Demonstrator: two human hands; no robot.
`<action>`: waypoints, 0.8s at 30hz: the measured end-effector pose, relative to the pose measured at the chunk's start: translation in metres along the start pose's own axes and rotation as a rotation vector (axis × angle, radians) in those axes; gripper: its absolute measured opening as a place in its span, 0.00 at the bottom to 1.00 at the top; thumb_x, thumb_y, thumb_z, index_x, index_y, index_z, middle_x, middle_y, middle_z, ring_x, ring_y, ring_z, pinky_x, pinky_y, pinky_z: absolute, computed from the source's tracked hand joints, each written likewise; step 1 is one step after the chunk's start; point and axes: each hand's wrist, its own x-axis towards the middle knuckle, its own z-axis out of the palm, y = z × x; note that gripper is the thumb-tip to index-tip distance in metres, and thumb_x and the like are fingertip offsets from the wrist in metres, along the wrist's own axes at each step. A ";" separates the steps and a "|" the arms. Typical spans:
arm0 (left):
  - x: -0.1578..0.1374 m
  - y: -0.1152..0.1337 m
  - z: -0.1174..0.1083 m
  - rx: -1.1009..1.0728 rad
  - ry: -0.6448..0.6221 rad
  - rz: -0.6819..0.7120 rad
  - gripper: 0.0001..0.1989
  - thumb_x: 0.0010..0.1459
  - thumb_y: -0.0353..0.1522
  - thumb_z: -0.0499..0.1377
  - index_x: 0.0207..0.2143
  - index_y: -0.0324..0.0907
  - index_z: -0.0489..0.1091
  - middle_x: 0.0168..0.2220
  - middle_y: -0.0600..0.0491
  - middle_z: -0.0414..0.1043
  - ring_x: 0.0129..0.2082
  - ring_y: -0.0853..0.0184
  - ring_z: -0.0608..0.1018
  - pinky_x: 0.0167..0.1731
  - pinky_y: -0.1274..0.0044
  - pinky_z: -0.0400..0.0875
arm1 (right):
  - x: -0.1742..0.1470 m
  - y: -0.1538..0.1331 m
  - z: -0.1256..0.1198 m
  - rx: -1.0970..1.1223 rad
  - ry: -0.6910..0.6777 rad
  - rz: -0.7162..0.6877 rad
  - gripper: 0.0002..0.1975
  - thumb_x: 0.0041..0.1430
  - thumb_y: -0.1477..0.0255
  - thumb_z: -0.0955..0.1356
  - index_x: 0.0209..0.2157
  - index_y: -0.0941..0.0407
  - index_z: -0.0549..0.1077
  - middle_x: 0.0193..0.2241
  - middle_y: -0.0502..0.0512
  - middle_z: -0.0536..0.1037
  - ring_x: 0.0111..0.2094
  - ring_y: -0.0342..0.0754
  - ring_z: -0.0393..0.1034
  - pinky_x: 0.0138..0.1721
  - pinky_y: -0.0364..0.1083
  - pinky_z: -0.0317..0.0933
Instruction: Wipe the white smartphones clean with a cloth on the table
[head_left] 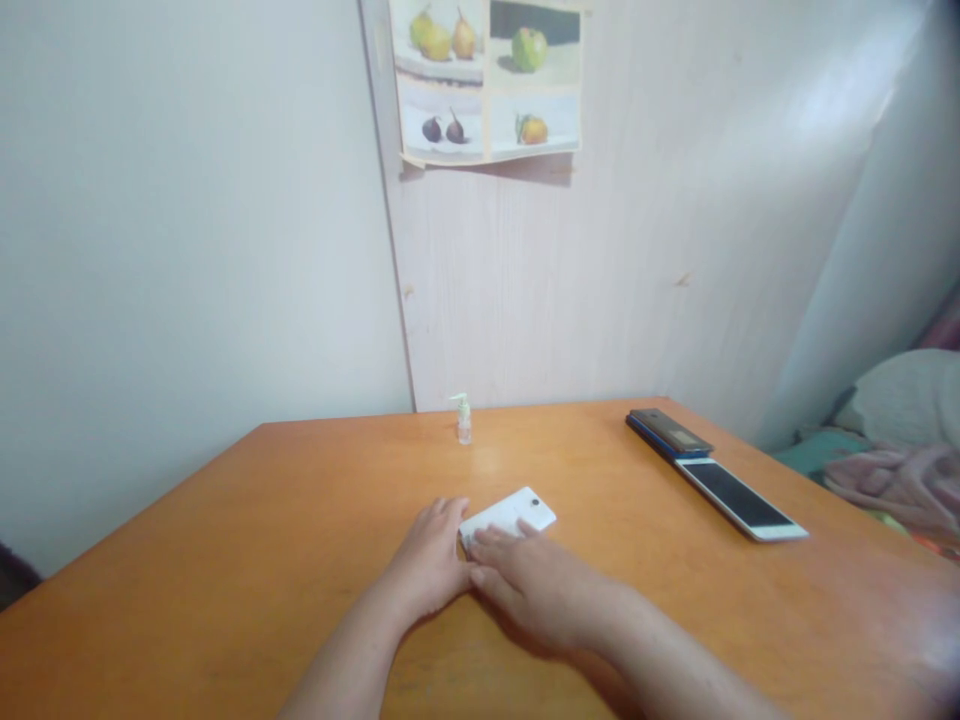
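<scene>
Partly hidden white phone (504,510), right hand (541,588) over, left hand (429,560) beside — both grips unclear.

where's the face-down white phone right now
In the head view's lower middle, the phone lies on the table, the right hand over its near edge, the left hand at its left end.

White rectangular smartphone with smooth, hard back (499,513). Back side up, apparently flat on orange-brown wooden tabletop (322,520), near its middle. Long axis slanted 8 to 2 o'clock. Round dark camera lens (535,503) at 2 o'clock end. Long edge toward 6 o'clock partly covered.
</scene>
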 end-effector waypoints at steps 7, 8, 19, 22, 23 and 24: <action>-0.002 0.004 -0.001 0.005 0.009 -0.004 0.41 0.45 0.41 0.65 0.61 0.39 0.59 0.59 0.41 0.65 0.58 0.51 0.68 0.56 0.67 0.63 | 0.009 0.023 0.001 -0.093 0.102 0.268 0.24 0.71 0.63 0.52 0.57 0.57 0.69 0.60 0.65 0.68 0.65 0.62 0.54 0.62 0.69 0.39; -0.002 0.004 0.000 0.000 0.013 0.000 0.41 0.46 0.41 0.64 0.62 0.38 0.58 0.60 0.40 0.64 0.59 0.51 0.68 0.57 0.67 0.62 | 0.009 0.019 0.003 -0.058 0.089 0.213 0.24 0.71 0.62 0.52 0.58 0.55 0.68 0.61 0.64 0.68 0.65 0.61 0.54 0.63 0.68 0.39; -0.001 0.006 -0.002 0.024 -0.006 -0.037 0.44 0.45 0.41 0.64 0.64 0.38 0.56 0.62 0.39 0.62 0.61 0.51 0.66 0.59 0.66 0.61 | 0.017 0.047 0.006 -0.090 0.137 0.478 0.27 0.70 0.61 0.52 0.65 0.54 0.60 0.66 0.61 0.59 0.69 0.65 0.42 0.61 0.75 0.31; -0.001 0.006 -0.001 0.026 -0.005 -0.028 0.42 0.46 0.40 0.62 0.63 0.38 0.57 0.61 0.40 0.63 0.60 0.52 0.67 0.59 0.67 0.61 | 0.014 0.037 0.008 -0.056 0.112 0.359 0.27 0.70 0.60 0.53 0.65 0.55 0.61 0.66 0.63 0.59 0.68 0.62 0.46 0.63 0.72 0.33; -0.001 0.005 0.000 0.023 -0.001 -0.020 0.41 0.46 0.40 0.62 0.63 0.38 0.58 0.61 0.40 0.64 0.60 0.52 0.67 0.59 0.67 0.61 | 0.013 0.030 0.010 -0.027 0.095 0.268 0.27 0.70 0.60 0.53 0.64 0.53 0.61 0.66 0.62 0.60 0.68 0.60 0.48 0.64 0.70 0.33; -0.001 0.005 0.000 0.018 0.003 -0.014 0.40 0.47 0.39 0.61 0.62 0.38 0.58 0.60 0.40 0.64 0.59 0.52 0.68 0.59 0.67 0.61 | 0.012 0.024 0.011 0.005 0.078 0.178 0.26 0.70 0.60 0.53 0.64 0.52 0.61 0.66 0.60 0.60 0.67 0.58 0.49 0.64 0.69 0.34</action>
